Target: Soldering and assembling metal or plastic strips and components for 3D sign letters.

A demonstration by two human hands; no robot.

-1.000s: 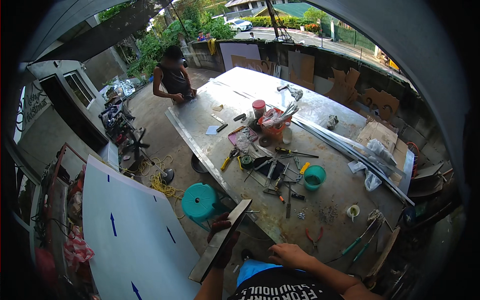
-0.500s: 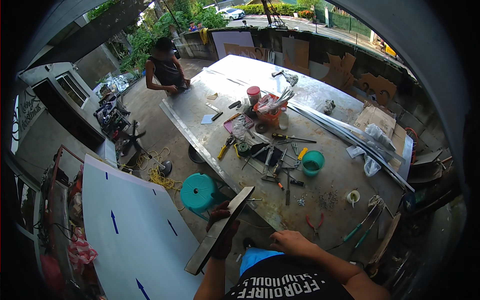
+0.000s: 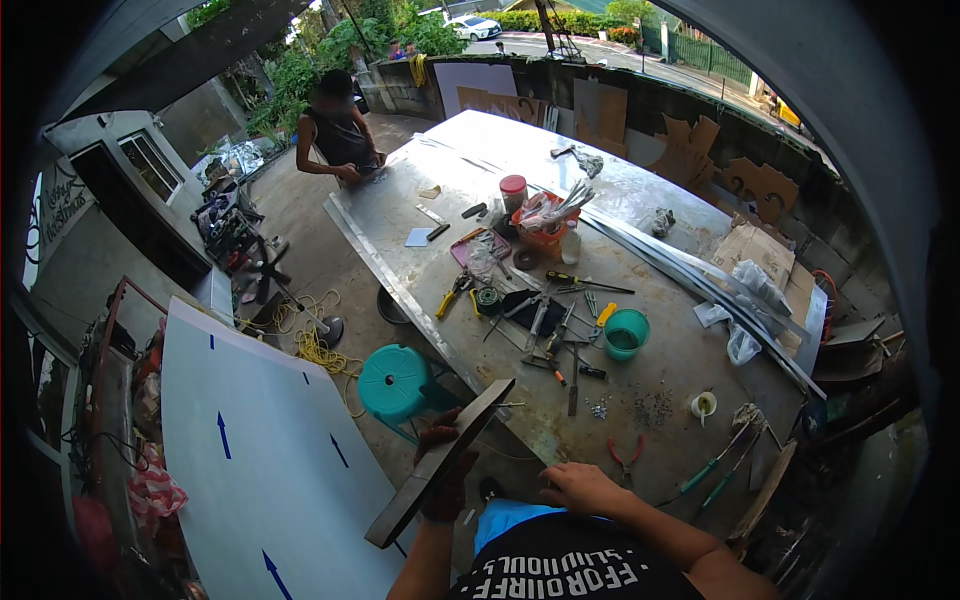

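My left hand (image 3: 447,489), in a dark red work glove, grips a long folded sheet-metal piece (image 3: 440,465) from below. The piece slants up toward the table corner, its upper end near a thin bolt-like rod (image 3: 511,404). My right hand (image 3: 580,489) is bare and lies on the near edge of the metal-topped table (image 3: 640,460), fingers loosely stretched and holding nothing. Just beyond it are red-handled pliers (image 3: 626,455). Farther in lie a file (image 3: 573,385), hammers, a yellow cutter (image 3: 606,314) and a green bucket (image 3: 626,335).
A green stool (image 3: 392,380) stands left of the table. A large white panel with blue arrows (image 3: 190,400) leans at the left. Long metal strips (image 3: 680,260) run along the table's right. A person (image 3: 335,135) works at the far left corner. A yellow cord (image 3: 325,350) lies on the floor.
The sheet-metal piece has tilted slightly in my left hand, showing more of its narrow side. My right hand keeps its place. The whole view has shifted slightly.
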